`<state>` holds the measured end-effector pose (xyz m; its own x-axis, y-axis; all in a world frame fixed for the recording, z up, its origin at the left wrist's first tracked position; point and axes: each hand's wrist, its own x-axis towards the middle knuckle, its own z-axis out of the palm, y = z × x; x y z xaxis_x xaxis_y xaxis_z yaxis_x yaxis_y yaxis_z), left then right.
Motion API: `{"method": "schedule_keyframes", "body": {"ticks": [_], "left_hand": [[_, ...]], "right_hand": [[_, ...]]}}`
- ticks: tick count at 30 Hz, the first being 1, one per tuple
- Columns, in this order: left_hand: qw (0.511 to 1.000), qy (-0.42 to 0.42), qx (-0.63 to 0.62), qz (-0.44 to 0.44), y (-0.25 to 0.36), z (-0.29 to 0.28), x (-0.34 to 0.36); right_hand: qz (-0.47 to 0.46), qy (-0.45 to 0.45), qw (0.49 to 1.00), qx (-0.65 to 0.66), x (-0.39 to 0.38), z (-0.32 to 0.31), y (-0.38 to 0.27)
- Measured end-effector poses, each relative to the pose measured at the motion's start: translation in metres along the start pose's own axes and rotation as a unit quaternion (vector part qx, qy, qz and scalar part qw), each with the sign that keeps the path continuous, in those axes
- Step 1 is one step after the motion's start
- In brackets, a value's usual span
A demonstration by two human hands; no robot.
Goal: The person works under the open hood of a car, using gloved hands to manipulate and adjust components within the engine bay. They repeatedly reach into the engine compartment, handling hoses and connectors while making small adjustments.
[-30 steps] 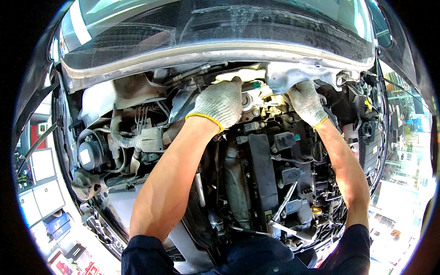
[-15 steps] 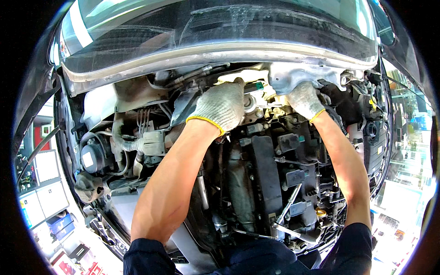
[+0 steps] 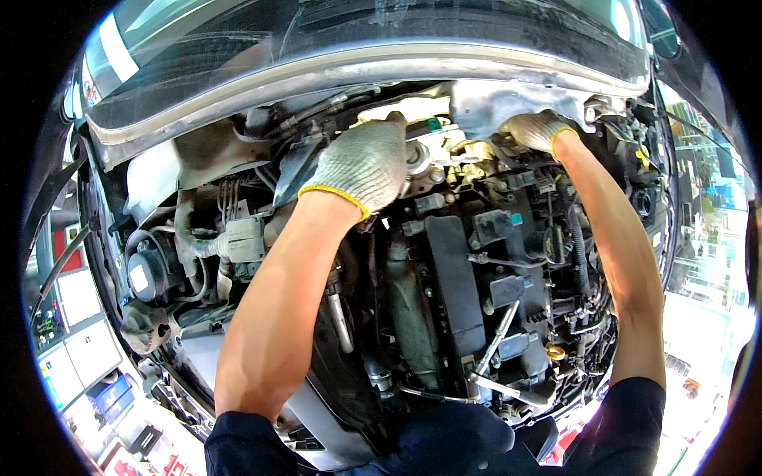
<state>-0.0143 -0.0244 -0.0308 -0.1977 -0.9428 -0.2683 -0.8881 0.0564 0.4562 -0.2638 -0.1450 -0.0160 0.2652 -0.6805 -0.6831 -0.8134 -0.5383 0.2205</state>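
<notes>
My left hand [image 3: 361, 163], in a pale knit glove with a yellow cuff, is at the back of an engine bay, left of a brightly lit metal bracket [image 3: 418, 156]. Its thumb points up and its other fingers curl down out of sight; whatever they grip is hidden. In a matching glove, my right hand [image 3: 541, 131] reaches to the rear of the engine at the lower edge of a silver heat shield [image 3: 488, 107]. The fingers of that hand bend down behind engine parts, and I cannot make out what they hold.
A ratchet wrench [image 3: 498, 337] and another metal tool [image 3: 516, 393] lie on the engine [image 3: 454, 278] near my body. A metal rod [image 3: 340, 321] stands left of the engine. Wiring and hoses crowd the right side. The windshield's lower edge [image 3: 365, 67] bounds the far side.
My right hand has moved right and turned, with its wrist higher along the heat shield. My left hand keeps its place at the bracket. The whole view has shifted slightly.
</notes>
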Motion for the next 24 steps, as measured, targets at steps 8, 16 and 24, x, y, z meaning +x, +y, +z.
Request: {"method": "schedule_keyframes", "body": {"ticks": [8, 16, 24], "left_hand": [[1.0, -0.026, 0.01, 0.0, 0.014, -0.002, 0.004], [1.0, -0.021, 0.004, 0.0, 0.011, -0.004, -0.002], [1.0, -0.008, 0.012, -0.011, 0.009, -0.001, 0.0]], "right_hand": [[0.079, 0.298, 0.945, 0.108, -0.019, 0.048, 0.021], [0.002, 0.443, 0.896, -0.007, -0.039, 0.055, -0.015], [-0.051, 0.403, 0.902, -0.143, -0.052, 0.05, -0.061]]}}
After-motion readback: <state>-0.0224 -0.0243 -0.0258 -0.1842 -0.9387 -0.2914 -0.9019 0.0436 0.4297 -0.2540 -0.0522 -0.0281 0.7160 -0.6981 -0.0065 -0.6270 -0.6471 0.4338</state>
